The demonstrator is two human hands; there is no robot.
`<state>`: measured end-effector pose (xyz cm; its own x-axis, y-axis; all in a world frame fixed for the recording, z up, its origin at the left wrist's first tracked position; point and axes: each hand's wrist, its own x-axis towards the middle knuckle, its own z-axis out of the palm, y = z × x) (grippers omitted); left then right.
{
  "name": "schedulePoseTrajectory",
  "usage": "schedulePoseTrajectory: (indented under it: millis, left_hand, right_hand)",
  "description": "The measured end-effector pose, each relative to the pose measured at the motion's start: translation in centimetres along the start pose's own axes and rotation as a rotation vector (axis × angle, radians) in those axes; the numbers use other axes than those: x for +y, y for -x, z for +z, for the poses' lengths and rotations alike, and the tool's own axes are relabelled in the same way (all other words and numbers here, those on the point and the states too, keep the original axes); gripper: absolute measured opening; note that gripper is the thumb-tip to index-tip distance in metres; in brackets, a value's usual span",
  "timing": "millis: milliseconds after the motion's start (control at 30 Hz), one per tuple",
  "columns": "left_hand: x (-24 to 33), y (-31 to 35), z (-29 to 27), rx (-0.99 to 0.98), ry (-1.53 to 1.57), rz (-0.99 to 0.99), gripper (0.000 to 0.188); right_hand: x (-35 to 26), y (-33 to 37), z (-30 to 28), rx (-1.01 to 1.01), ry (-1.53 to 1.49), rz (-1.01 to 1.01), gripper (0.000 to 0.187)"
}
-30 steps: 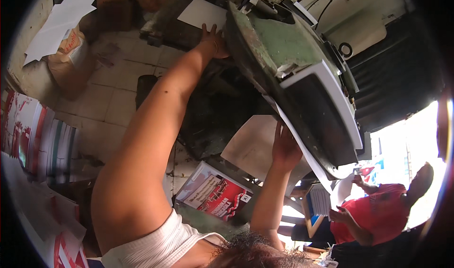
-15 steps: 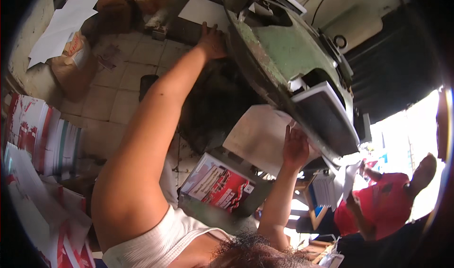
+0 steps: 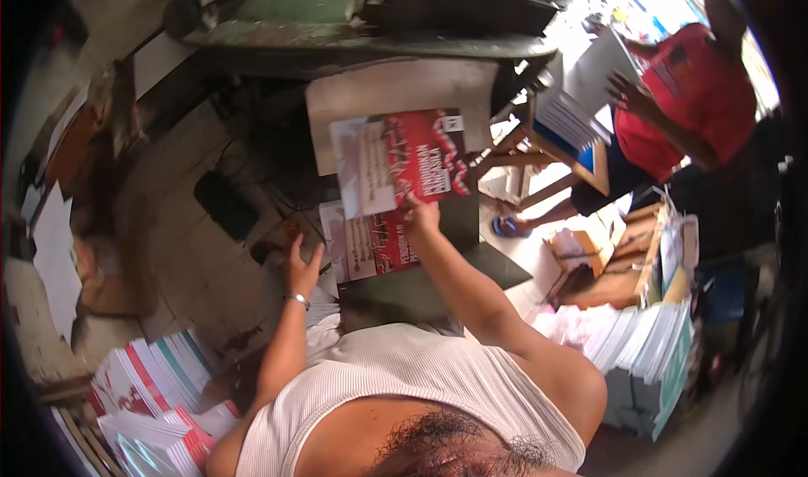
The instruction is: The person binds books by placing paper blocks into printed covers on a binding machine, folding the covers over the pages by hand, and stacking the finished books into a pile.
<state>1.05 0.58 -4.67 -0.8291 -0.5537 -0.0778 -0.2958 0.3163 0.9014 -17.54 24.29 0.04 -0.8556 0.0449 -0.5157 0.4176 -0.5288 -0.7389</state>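
Note:
My right hand grips the lower edge of a red and white booklet, raised in front of a pale board. Partly covered by it, a second booklet with a matching cover lies on a dark green surface. Just left of that booklet is my left hand, with a metallic band on the wrist. Its fingers are apart and hold nothing. Beyond the board stands a worn green metal machine.
At the right, a person in a red shirt handles sheets beside a wooden-framed stand. Book stacks are at lower left and lower right. White paper hangs at far left; a wooden crate stands right.
The view has turned, so the machine now lies across the top. My left hand has come back from the machine. My right hand has left the pale board and now holds a booklet.

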Motion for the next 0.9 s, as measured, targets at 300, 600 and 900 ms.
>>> schedulePoseTrajectory:
  millis: [300, 600, 900]
  left_hand:
    - [-0.8, 1.4, 3.8, -0.309, -0.309, -0.232, 0.110]
    - [-3.0, 0.8, 4.5, -0.387, -0.560, -0.217, 0.068]
    - [-1.0, 1.5, 4.1, -0.570, -0.562, -0.192, 0.068]
  right_hand:
    - [3.4, 4.8, -9.4, 0.405, 0.401, -0.273, 0.095]
    - [0.8, 0.6, -14.4, 0.101, 1.513, -0.165, 0.065]
    - [-0.2, 2.4, -13.0, 0.087, 1.419, -0.139, 0.054]
